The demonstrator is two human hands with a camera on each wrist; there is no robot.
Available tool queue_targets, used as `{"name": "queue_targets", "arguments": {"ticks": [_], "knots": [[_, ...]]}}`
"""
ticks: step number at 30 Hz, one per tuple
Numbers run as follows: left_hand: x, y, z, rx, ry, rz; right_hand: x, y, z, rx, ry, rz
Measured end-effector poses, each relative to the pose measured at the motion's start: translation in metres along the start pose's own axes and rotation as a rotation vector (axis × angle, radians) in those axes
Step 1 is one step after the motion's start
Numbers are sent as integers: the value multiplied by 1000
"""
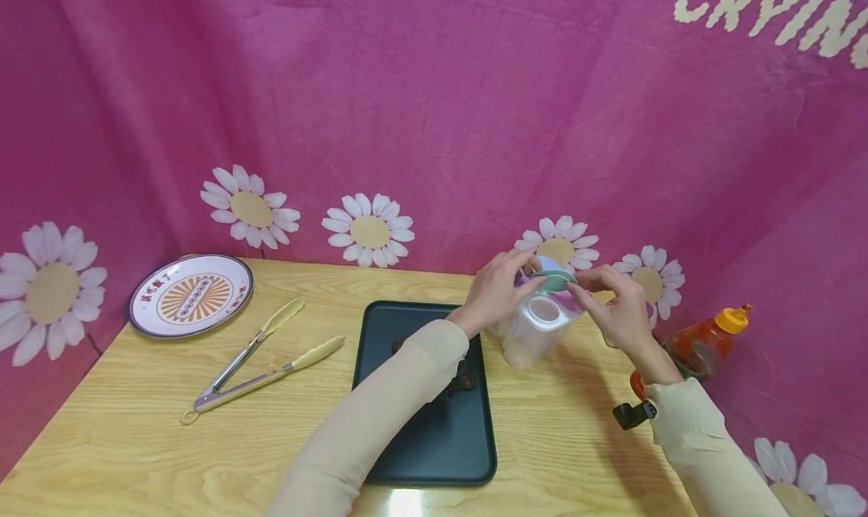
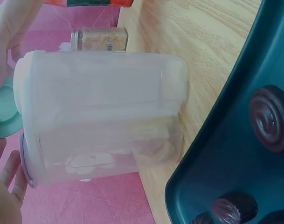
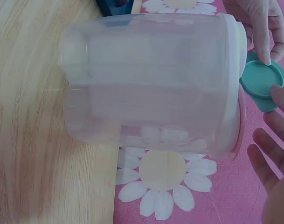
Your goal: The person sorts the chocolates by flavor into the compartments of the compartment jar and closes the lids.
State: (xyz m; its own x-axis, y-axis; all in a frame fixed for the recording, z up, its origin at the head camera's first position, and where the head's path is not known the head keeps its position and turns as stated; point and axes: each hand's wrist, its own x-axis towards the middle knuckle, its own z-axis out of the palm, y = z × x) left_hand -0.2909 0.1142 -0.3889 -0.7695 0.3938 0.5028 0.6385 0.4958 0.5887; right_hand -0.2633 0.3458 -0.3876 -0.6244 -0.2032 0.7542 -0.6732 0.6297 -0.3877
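A: What shows from the head camera?

B: Two hands meet at a clear plastic jar point(image 1: 539, 328) that stands tilted on the wooden surface point(image 1: 136, 442), just right of a dark tray point(image 1: 434, 457). The left hand point(image 1: 498, 291) curls round the top of the jar. The right hand point(image 1: 613, 306) pinches a little green lid point(image 1: 554, 278) at the jar's top. Tongs point(image 1: 261, 366) and a round plate point(image 1: 191, 295) lie well off to the left. An orange squeeze bottle point(image 1: 705, 344) sits at the right.

A: And from the left wrist?

B: The jar point(image 2: 100, 116) fills the view. It looks mostly empty, with a bit of pale stuff low inside. The green lid point(image 2: 4, 116) peeks out at its top end. Brown round treats point(image 2: 270, 116) sit on the tray point(image 2: 216, 172). A small spice jar point(image 2: 102, 39) stands behind.

A: And the right wrist?

B: The jar point(image 3: 151, 84) again. Fingers point(image 3: 263, 32) press on the green lid point(image 3: 262, 84), which looks tipped up from the white top, not flat on it.

A: So how far along is it?

B: I think the lid is part way open. Nothing from the jar is on the tray that I can see.
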Motion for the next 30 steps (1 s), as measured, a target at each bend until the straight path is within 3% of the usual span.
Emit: {"name": "queue_targets", "arguments": {"ticks": [6, 15, 21, 30], "knots": [[-6, -1, -9, -29, -12, -17, -1, 2, 1, 1, -18, 30], [-29, -14, -40, -71, 1, -16, -3, 2, -1, -8, -9, 44], [-62, -32, -70, -15, -5, -3, -3, 2, 0, 7, -13, 48], [-125, -71, -118, 191, -18, -61, -4, 0, 0, 9, -20, 52]]}}
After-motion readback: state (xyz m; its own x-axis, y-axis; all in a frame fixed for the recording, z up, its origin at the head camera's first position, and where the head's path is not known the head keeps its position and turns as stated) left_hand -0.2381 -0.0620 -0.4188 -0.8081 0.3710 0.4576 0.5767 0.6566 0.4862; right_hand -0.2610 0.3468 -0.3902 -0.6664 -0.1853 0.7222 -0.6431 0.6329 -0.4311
